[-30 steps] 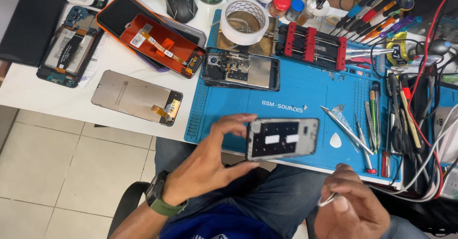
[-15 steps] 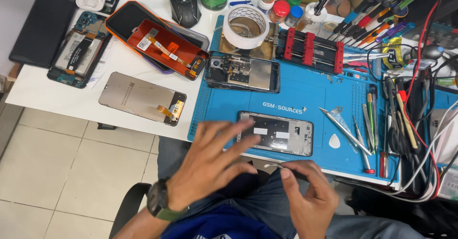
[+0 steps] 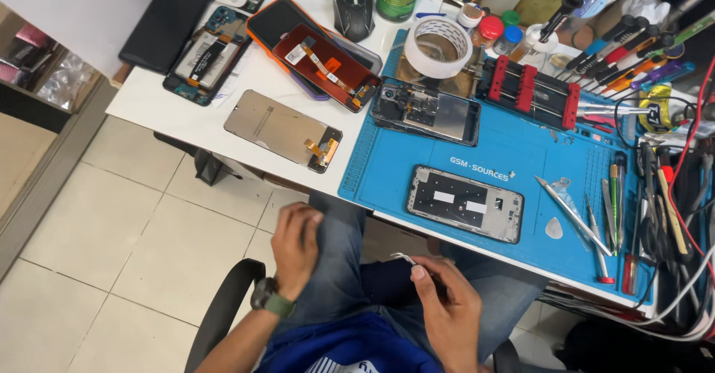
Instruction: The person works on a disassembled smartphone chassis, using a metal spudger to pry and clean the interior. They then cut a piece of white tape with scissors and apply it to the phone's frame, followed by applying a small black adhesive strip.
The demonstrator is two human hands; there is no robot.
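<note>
My left hand (image 3: 296, 248) rests curled on my jeans-clad knee, below the table edge. My right hand (image 3: 447, 315) pinches thin metal tweezers (image 3: 403, 257) over my lap. On the blue mat (image 3: 521, 153) above lies a bare phone frame (image 3: 465, 202), with a white pick (image 3: 553, 228) just beside it

Both hands low — left hand (image 3: 296, 248) curled, right hand (image 3: 447, 310) pinching, forearms bent

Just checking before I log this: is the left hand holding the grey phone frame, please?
No, the grey phone frame lies alone on the blue mat, while the left hand rests on the knee.
</note>
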